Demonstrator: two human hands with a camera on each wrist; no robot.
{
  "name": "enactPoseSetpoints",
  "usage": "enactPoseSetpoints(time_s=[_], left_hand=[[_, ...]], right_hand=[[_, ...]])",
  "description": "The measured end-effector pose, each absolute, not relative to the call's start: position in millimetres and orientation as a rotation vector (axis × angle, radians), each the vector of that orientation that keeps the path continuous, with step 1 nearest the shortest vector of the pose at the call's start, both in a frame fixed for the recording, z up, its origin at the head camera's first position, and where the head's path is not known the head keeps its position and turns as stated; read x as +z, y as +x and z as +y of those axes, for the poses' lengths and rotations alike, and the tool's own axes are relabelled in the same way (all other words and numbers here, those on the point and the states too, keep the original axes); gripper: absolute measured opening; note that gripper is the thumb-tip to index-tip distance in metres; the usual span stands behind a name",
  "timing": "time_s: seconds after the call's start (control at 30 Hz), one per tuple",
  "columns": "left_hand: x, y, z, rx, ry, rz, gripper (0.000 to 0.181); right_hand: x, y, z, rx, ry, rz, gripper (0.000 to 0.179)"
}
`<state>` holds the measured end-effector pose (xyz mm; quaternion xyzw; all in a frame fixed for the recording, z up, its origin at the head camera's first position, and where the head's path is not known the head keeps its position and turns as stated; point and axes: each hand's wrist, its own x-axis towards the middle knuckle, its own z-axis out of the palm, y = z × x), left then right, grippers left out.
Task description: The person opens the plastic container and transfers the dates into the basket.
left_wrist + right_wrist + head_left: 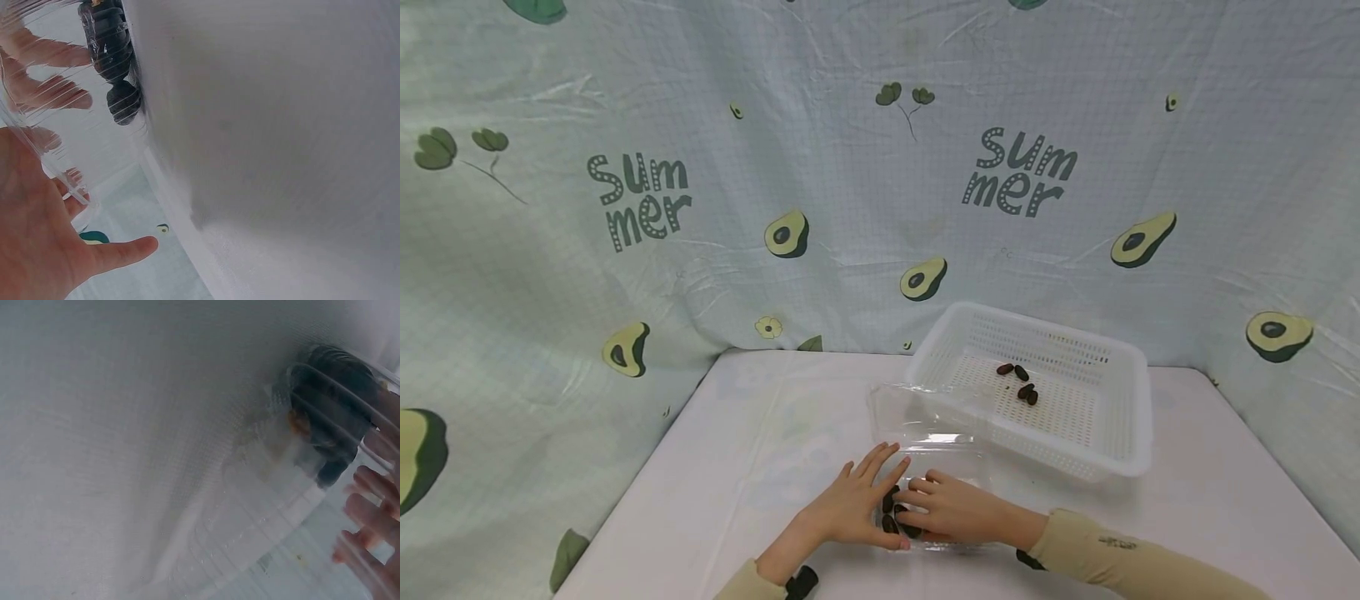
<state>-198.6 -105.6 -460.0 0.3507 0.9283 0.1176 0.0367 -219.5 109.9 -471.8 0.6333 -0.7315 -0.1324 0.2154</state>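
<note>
In the head view, a clear plastic hinged box (951, 461) stands near the table's front, its lid (898, 412) folded back. Several dark oval dates (889, 524) lie at the left end of its base. My left hand (853, 507) is spread beside that end, thumb held apart. From the right, my right hand (958, 510) reaches over the base with its fingers at the dates. Both wrist views show dates (112, 44) through the clear wall. Right fingertips (369, 512) look spaced apart; whether they touch a date is hard to see.
A white perforated basket (1142, 417) stands behind and right of the box, with several dates (1032, 397) on its bottom. The lid's right part overlaps the basket's near wall in view. A printed cloth (850, 167) hangs behind the white-covered table (760, 433).
</note>
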Motion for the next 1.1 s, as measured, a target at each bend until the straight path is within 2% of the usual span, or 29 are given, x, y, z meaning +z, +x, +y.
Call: enactPoseSetpoints(time_s=[0.3, 1.1], left_hand=[[-460.7, -198.4, -106.1, 0.367, 1.087, 2.839, 0.100], [-462.3, -198.2, -106.6, 0.377, 1.080, 2.844, 0.100]], right_hand=[[-475.0, -219.4, 107.0, -0.370, 1.760, -2.040, 0.026], [-476.0, -221.1, 108.3, -0.349, 1.748, -2.106, 0.025]])
